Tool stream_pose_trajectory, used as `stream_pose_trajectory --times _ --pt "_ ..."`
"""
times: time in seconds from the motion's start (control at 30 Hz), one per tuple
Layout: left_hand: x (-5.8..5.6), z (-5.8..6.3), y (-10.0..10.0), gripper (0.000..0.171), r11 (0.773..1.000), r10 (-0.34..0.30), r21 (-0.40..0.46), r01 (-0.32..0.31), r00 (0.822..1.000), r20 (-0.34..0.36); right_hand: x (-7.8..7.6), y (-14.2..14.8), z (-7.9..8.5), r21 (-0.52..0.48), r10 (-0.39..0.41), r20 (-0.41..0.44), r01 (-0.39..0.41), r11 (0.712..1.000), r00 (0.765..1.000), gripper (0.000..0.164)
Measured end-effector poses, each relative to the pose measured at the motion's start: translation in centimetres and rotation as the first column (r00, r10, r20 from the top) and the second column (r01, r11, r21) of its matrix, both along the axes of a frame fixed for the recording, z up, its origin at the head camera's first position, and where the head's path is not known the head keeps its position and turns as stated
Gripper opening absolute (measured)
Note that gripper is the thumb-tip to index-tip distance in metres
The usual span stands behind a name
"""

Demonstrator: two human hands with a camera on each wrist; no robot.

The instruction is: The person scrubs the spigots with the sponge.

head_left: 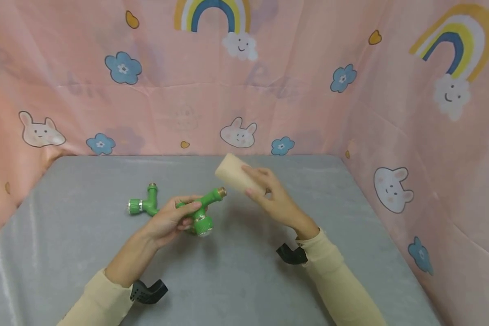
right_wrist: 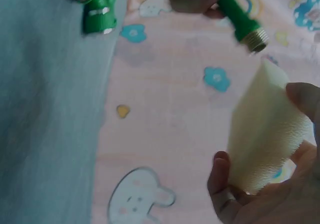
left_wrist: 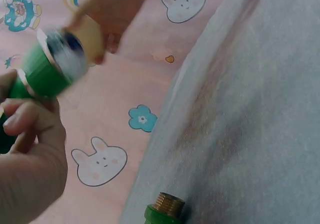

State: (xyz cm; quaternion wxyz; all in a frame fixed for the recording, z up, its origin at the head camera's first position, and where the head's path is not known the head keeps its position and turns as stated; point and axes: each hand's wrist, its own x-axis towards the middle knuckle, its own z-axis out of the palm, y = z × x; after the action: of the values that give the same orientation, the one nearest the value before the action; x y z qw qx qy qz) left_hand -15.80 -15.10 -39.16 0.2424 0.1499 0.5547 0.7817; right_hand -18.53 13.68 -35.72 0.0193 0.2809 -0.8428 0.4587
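Observation:
My left hand (head_left: 172,222) grips a green valve (head_left: 208,198) by its body, thumb on top. The valve's brass threaded end (right_wrist: 256,40) points up and to the right, and its ribbed round knob (head_left: 203,225) hangs toward me. In my right hand (head_left: 280,201) is a pale yellow sponge block (head_left: 237,174), pinched between thumb and fingers and tilted in the air. Its lower corner lies just right of the threaded end, with a small gap in the right wrist view. Fingers and palm hide part of the valve body.
A second green valve (head_left: 150,204) lies on the grey cloth-covered table (head_left: 248,280), behind and left of my left hand. Pink printed curtains (head_left: 167,104) rise at the table's back and sides. Black curved mounts (head_left: 150,292) sit at both wrists.

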Motion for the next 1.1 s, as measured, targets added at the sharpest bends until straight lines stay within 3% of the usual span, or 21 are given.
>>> stream_pose_trajectory --times 0.13,0.2,0.37,0.53,0.6,0.67,0.8,0.87,0.93,1.03,1.1 --pt "0.1 0.3 0.4 0.016 0.994 0.078 -0.077 -0.078 0.997 -0.004 1.2 -0.9 0.4 -0.016 0.031 -0.120 -0.033 0.999 0.992 0.057" --pt "0.1 0.5 0.5 0.024 0.989 0.104 -0.101 -0.105 0.994 -0.015 1.5 -1.4 0.4 0.017 0.044 -0.159 -0.042 0.999 0.986 0.057" --pt "0.1 0.7 0.6 0.051 0.964 0.155 -0.213 -0.160 0.987 -0.043 1.4 -1.7 0.1 0.108 0.002 -0.104 0.009 0.994 0.995 0.058" --pt "0.1 0.7 1.0 0.040 0.916 0.216 -0.319 -0.243 0.969 -0.117 1.0 -0.9 0.5 0.208 -0.092 -0.094 0.110 0.972 0.991 0.058" --pt "0.3 0.7 1.2 0.036 0.889 0.251 -0.346 -0.301 0.950 -0.184 1.0 -0.7 0.7 0.207 -0.142 -0.113 0.163 0.965 0.983 0.058" --pt "0.5 0.7 1.5 0.033 0.856 0.279 -0.363 -0.369 0.920 -0.275 1.3 -0.9 0.9 0.180 -0.161 -0.135 0.184 0.966 0.978 0.059" --pt "1.2 0.4 2.2 0.032 0.779 0.321 -0.368 -0.508 0.827 -0.462 2.5 -2.1 0.9 0.158 -0.096 -0.167 0.123 0.980 0.981 0.061" --pt "1.5 0.3 2.6 0.032 0.745 0.341 -0.357 -0.564 0.781 -0.523 3.0 -2.7 0.6 0.183 -0.060 -0.167 0.091 0.979 0.984 0.062" --pt "1.6 0.4 2.8 0.032 0.720 0.354 -0.348 -0.601 0.749 -0.561 3.3 -3.1 0.2 0.205 -0.047 -0.165 0.081 0.975 0.985 0.062" --pt "1.8 0.5 3.1 0.033 0.685 0.361 -0.361 -0.633 0.724 -0.587 3.0 -3.1 -0.2 0.219 -0.092 -0.169 0.128 0.967 0.981 0.063" --pt "1.8 0.4 3.2 0.034 0.680 0.344 -0.392 -0.620 0.741 -0.576 2.5 -2.7 -0.3 0.221 -0.143 -0.175 0.180 0.959 0.974 0.063"
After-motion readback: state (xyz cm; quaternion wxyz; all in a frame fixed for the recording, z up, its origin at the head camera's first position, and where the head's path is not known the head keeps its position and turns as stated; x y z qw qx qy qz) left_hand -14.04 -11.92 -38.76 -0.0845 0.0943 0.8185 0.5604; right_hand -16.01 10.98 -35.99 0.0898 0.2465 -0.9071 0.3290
